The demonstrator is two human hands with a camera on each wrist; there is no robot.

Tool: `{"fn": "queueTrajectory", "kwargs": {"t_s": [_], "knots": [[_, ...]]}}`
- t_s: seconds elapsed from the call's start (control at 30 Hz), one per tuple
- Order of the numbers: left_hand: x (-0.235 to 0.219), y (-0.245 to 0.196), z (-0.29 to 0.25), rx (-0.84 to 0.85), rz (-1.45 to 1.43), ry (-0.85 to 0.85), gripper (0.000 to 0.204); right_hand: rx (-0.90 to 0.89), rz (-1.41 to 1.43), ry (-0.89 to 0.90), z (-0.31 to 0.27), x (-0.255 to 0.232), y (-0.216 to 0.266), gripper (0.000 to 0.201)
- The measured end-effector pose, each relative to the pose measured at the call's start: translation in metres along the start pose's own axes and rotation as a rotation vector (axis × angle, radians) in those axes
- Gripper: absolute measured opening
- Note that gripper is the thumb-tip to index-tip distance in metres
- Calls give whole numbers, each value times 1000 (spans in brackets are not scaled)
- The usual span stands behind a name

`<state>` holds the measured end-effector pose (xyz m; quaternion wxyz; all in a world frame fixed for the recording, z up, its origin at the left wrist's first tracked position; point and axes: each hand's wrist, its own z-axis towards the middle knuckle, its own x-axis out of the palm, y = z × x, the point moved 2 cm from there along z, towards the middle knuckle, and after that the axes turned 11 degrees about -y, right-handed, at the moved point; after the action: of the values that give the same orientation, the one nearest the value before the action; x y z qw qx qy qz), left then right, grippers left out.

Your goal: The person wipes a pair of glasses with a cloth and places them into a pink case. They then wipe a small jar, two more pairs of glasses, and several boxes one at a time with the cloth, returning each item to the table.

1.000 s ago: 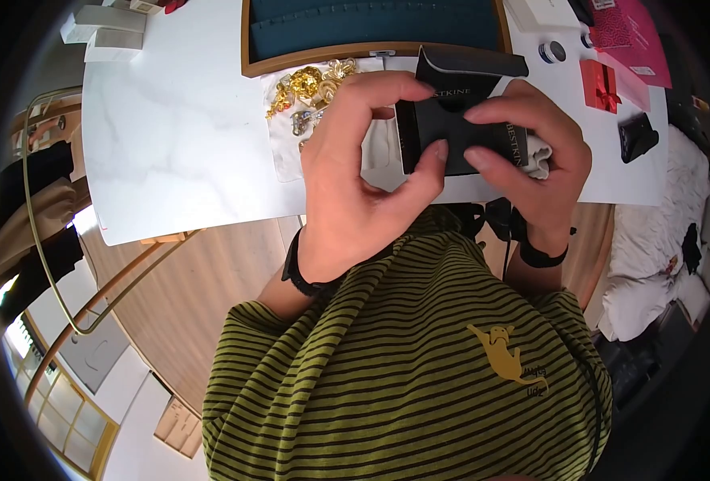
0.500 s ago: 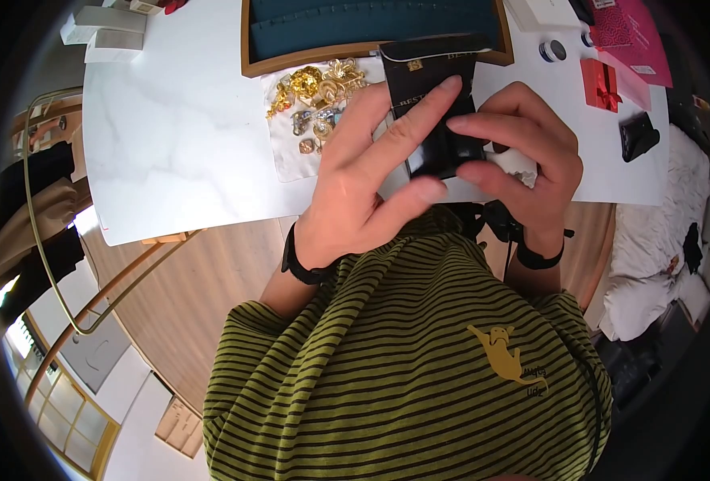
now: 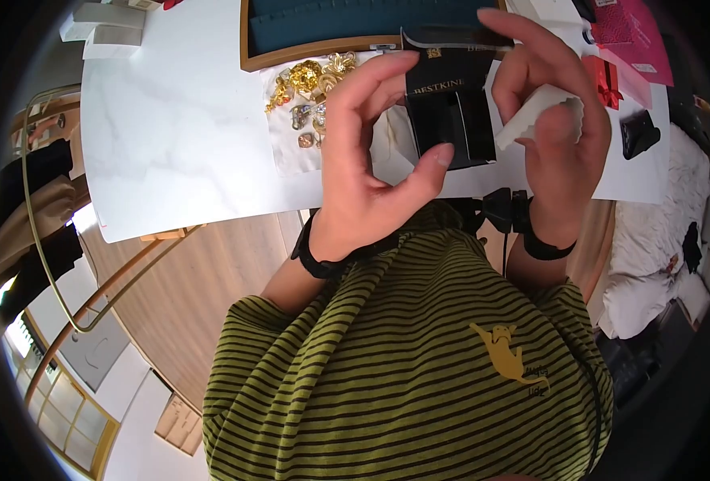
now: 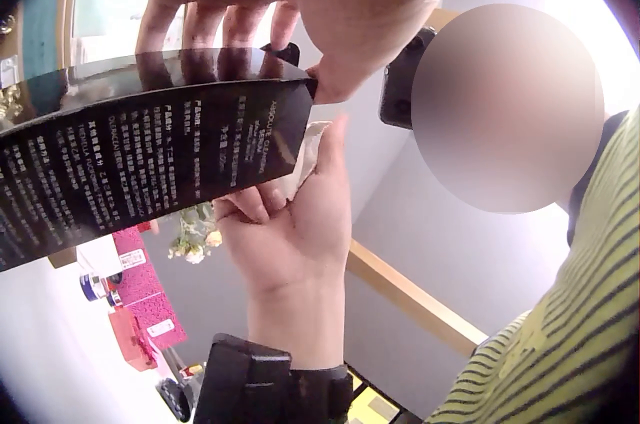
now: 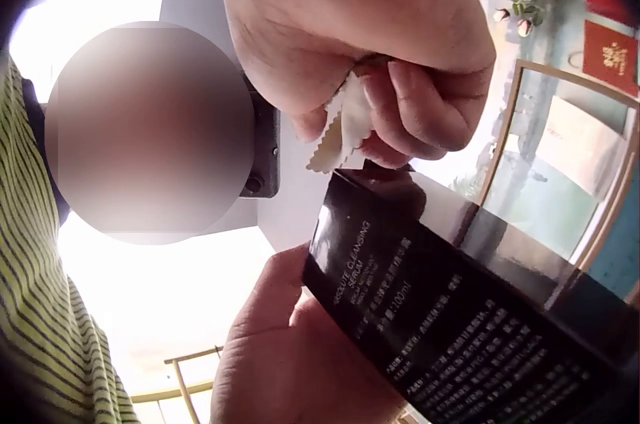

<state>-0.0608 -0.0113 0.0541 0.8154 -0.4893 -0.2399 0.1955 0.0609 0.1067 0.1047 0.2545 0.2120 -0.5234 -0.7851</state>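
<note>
A black printed box with its upper end open is gripped along its side by the left hand, thumb near the lower edge. Small white lettering covers the box in the left wrist view. Beside it, the right hand holds a cream cloth with a zigzag edge between thumb and curled fingers. In the right wrist view the cloth hangs from the right hand just above a corner of the box. Whether the right fingers also touch the box, I cannot tell.
Gold and silver jewellery lies on a white cloth left of the hands. Behind stands a wooden case with a teal lining. A red gift box and a black pouch are at right, white boxes at far left.
The right hand has come off the front of the box and moved right, with the cloth now showing in its fingers. The left hand has shifted its hold to the side of the box.
</note>
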Motion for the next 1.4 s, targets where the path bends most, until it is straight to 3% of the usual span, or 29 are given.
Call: {"fn": "queueTrajectory", "kwargs": {"t_s": [0.03, 0.13, 0.17, 0.3, 0.53, 0.63, 0.7, 0.8, 1.27, 1.4], "knots": [[0, 1, 0, -2, -1, -1, 72, -15, -111, -37, 0, -1, 8, 50], [-3, 3, -2, 10, 42, -1, 66, -77, -266, -159, -6, -1, 9, 37], [-2, 4, -1, 50, 3, 30, 64, -66, -267, -119, -6, -3, 12, 36], [-3, 15, 2, 138, -122, 24, 66, -130, -91, 58, -10, -3, 13, 36], [-6, 14, 4, 126, -127, 51, 79, -175, -255, 58, -16, -5, 10, 34], [-9, 13, 6, 163, -89, 70, 71, -150, -214, 82, -17, -7, 10, 33], [-12, 13, 9, 296, -8, 153, 53, -137, -214, 74, -16, -6, 10, 32], [-10, 12, 9, 305, -14, 145, 39, -124, -212, 69, -16, -6, 9, 30], [-10, 12, 9, 292, 1, 168, 34, -135, -194, 106, -16, -11, 5, 27], [-8, 12, 9, 288, -3, 160, 29, -218, -284, 107, -19, -12, 6, 31]]}}
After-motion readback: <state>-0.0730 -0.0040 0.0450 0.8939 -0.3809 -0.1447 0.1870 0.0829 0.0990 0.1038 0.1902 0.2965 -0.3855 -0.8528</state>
